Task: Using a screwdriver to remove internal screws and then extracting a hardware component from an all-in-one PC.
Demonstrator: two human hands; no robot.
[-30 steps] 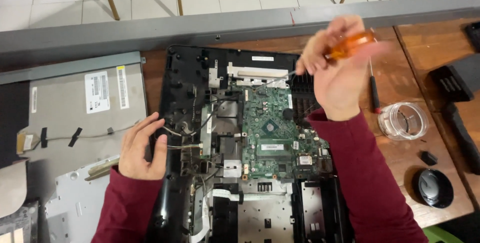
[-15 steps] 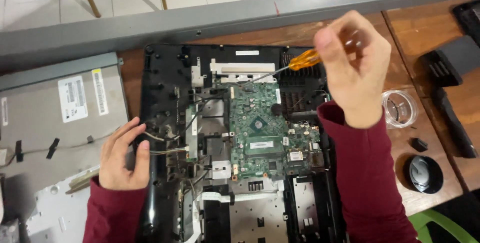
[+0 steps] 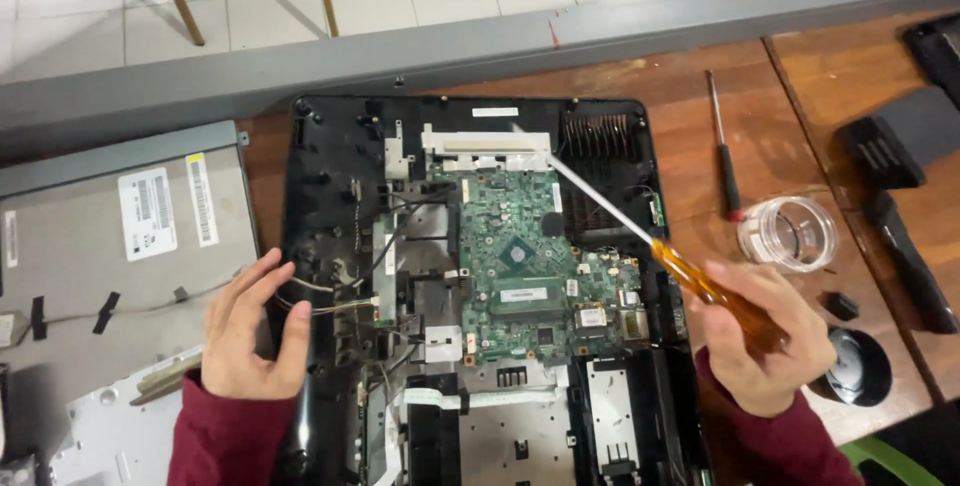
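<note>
An opened black computer chassis (image 3: 318, 156) lies on the wooden table, its green circuit board (image 3: 520, 256) exposed in the middle. My right hand (image 3: 765, 346) grips a screwdriver with an amber handle (image 3: 715, 291). Its long shaft runs up and left, and the tip rests near the white bracket (image 3: 487, 143) at the top of the board. My left hand (image 3: 250, 326) lies on the chassis's left edge, fingers slightly curled beside some thin wires, holding nothing.
A grey metal panel (image 3: 120, 236) with stickers lies to the left. To the right are a second, slim screwdriver (image 3: 722, 151), a clear round container (image 3: 788, 233), black plastic parts (image 3: 890, 151) and a round black part (image 3: 858, 366). A grey rail (image 3: 480, 46) borders the table's far edge.
My right hand has dropped from above the board to the chassis's lower right and turned the screwdriver so that its tip points up-left at the white bracket. My left hand has barely moved.
</note>
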